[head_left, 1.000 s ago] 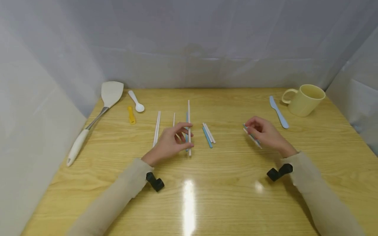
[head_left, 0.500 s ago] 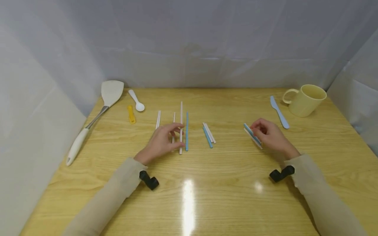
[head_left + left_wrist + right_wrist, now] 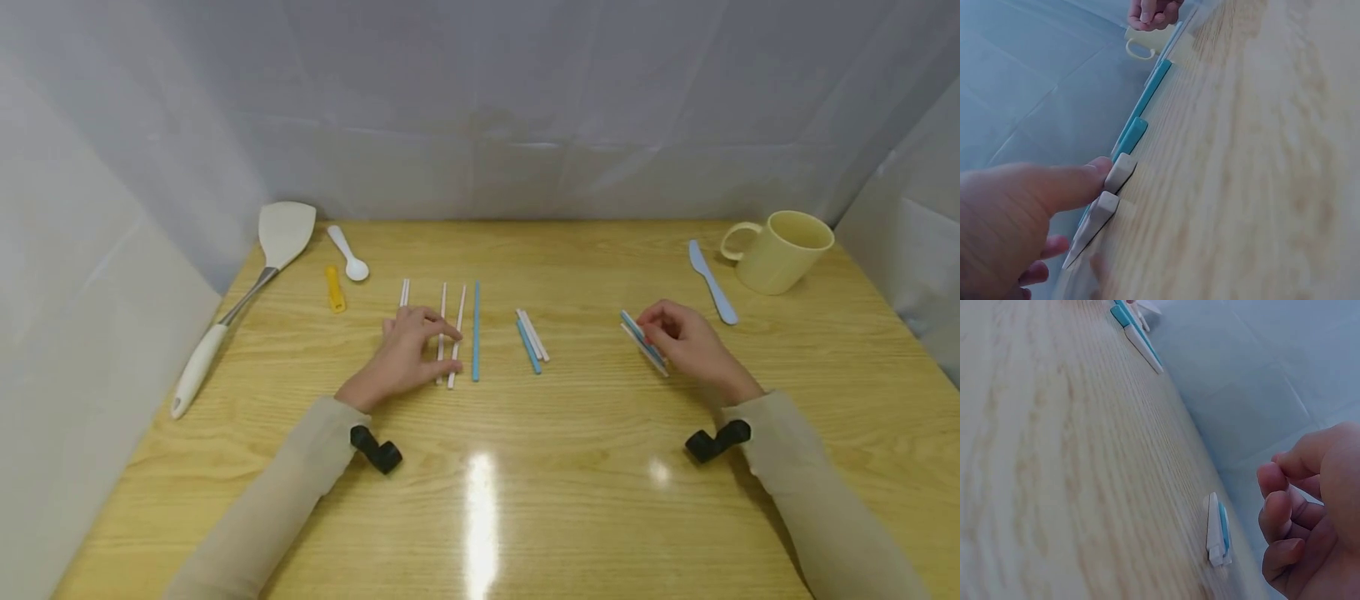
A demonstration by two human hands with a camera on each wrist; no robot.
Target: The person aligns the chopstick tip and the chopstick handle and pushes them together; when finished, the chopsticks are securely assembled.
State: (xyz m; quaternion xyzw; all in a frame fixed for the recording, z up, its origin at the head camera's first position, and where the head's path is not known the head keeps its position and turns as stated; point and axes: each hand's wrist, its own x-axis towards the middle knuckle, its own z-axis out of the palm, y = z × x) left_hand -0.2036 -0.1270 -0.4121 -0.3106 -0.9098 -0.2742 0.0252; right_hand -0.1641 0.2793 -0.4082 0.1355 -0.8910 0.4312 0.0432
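Note:
In the head view my left hand [image 3: 405, 350] has thumb and fingers at a slim white chopstick [image 3: 461, 308], pinching it low over the table. The left wrist view puts my thumb [image 3: 1079, 184] against this white chopstick [image 3: 1121, 170]. To its right lies a long blue chopstick [image 3: 476, 332]; close on its left is another white chopstick [image 3: 443, 302]. A white pair [image 3: 404, 292] is partly hidden behind the hand. My right hand [image 3: 686, 346] has loosely curled fingers beside a bundle of short blue and white sticks [image 3: 634, 330]. In the right wrist view that bundle [image 3: 1216, 531] stands apart from the fingers.
A second group of short sticks [image 3: 532, 340] lies mid-table. Far left are a spatula [image 3: 287, 233], a white spoon [image 3: 348, 254] and a small yellow piece [image 3: 335, 290]. At the right are a pale blue knife [image 3: 712, 283] and a yellow mug [image 3: 780, 254].
My left hand has carried the white chopstick left from above the blue chopstick and lowered it beside the other white one. My right hand has shifted slightly right, uncovering more of its bundle.

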